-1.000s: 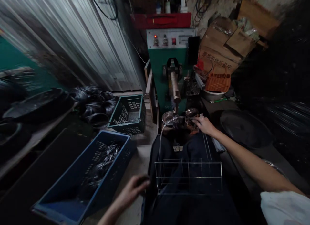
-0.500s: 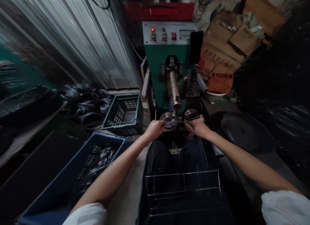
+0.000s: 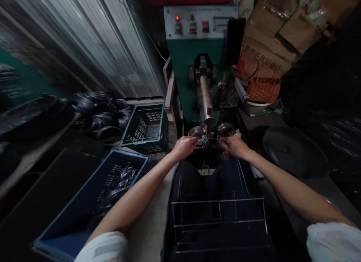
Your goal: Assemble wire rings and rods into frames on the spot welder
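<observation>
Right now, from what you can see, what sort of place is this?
Probably a small metal-wire workshop: a green machine with switches stands ahead, what look like wire coils lie near the corrugated wall, and a thin wire frame is over the person's lap.

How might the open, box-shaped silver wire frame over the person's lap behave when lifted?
The wire frame is probably light, being mostly open gaps. Its straight, crossing lines suggest stiffness, though such thin wire might bend if squeezed.

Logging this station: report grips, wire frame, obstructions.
Left grip and right grip closed on curved handle. Wire frame over lap. Possible obstruction: machine arm above handle, between grips.
</observation>
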A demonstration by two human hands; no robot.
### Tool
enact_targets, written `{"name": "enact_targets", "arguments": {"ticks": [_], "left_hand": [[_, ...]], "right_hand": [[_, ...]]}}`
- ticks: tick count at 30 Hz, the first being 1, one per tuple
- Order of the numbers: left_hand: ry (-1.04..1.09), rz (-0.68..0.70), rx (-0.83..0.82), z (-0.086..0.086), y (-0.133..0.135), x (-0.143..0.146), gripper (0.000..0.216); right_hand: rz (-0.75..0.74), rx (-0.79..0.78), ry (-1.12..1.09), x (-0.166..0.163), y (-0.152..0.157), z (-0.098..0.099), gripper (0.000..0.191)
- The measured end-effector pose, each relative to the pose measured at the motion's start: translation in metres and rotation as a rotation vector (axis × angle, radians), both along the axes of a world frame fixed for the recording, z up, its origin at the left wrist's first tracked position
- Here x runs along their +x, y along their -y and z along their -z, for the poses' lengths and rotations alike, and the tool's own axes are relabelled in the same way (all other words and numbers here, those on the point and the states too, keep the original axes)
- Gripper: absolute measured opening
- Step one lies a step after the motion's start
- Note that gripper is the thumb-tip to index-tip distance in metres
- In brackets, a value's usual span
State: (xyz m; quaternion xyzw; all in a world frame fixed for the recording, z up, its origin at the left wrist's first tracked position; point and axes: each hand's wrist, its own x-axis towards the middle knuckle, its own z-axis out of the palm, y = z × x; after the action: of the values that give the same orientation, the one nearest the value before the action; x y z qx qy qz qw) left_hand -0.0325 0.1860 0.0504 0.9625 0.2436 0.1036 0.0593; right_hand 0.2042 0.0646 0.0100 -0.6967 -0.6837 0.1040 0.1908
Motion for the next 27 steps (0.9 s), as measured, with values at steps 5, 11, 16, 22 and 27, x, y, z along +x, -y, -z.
{"name": "enact_targets", "arguments": {"ticks": [5, 11, 16, 22, 27], "left_hand": [[0.022, 0.021, 0.050, -0.004, -0.003, 0.006, 0.023], [-0.002, 0.024, 0.094, -0.006, -0.007, 0.006, 0.023], [-0.024, 0.007, 0.102, -0.009, -0.007, 0.009, 0.021], [-0.029, 0.006, 0.059, -0.012, -0.003, 0.014, 0.020], [-0.050, -0.011, 0.046, -0.014, -0.006, 0.017, 0.020]], "right_hand": [[0.017, 0.019, 0.023, 0.006, -0.002, -0.004, 0.024], [0.009, 0.027, 0.043, 0.006, -0.008, -0.007, 0.025], [-0.012, 0.023, 0.048, 0.007, -0.011, -0.009, 0.027], [-0.023, 0.025, 0.046, 0.009, -0.010, -0.011, 0.031], [-0.037, 0.038, 0.015, 0.012, -0.012, -0.009, 0.029]]}}
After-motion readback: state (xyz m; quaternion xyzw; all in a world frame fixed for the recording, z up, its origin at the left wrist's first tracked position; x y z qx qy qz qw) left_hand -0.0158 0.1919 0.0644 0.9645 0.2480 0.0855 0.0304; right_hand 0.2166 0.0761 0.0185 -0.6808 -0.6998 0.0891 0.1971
